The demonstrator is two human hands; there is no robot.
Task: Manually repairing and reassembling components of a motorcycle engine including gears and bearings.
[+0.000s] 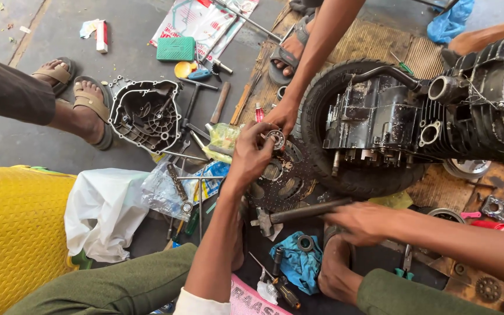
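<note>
Two hands work low: the right hand (360,223) grips a hammer (298,213) handle, the left hand's (252,154) fingers pinch a bearing (275,139) beside the tyre (345,175), while beyond, the engine block (380,119) sits stripped, its cover (145,114) off on the floor.

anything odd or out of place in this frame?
Nothing looks broken or spilled. The engine block sits propped in a tyre, not on a stand. Tools lie loose around the engine cover. The left hand holds a bearing; the right hand grips a hammer.
</note>
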